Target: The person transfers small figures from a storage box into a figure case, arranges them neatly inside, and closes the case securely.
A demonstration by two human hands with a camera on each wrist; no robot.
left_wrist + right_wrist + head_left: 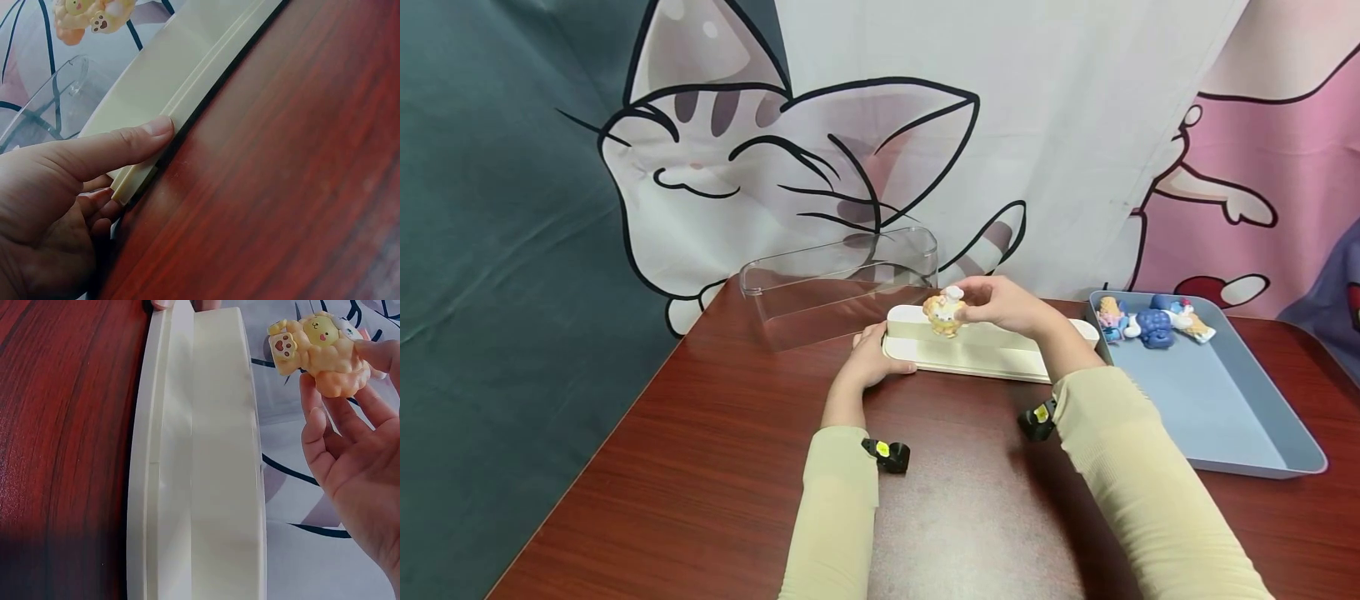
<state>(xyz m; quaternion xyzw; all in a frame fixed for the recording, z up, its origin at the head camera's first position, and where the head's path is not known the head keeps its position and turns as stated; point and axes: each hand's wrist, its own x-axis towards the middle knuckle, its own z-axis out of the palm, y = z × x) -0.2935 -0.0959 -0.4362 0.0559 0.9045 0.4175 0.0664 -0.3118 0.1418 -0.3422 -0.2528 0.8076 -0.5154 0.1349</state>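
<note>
In the head view my right hand (1006, 307) pinches a small yellow-orange animal figurine (944, 313) with a white top, held over the left part of a long cream stepped display base (970, 357). The right wrist view shows the figurine (325, 353) between thumb and fingertips, its face and a paw with a dark pad visible. My left hand (869, 358) grips the left end of the base. Close up in the left wrist view, the thumb (140, 140) lies on the base's front ledge (206, 69) while the other fingers curl beneath its end.
Behind the base at the left stands a clear plastic cover (842, 287). A blue-grey tray (1232, 400) at the right holds several small figurines (1154, 327) along its far side. Everything stands on a reddish-brown wooden table (715, 467), with a cat-print curtain (1060, 125) behind.
</note>
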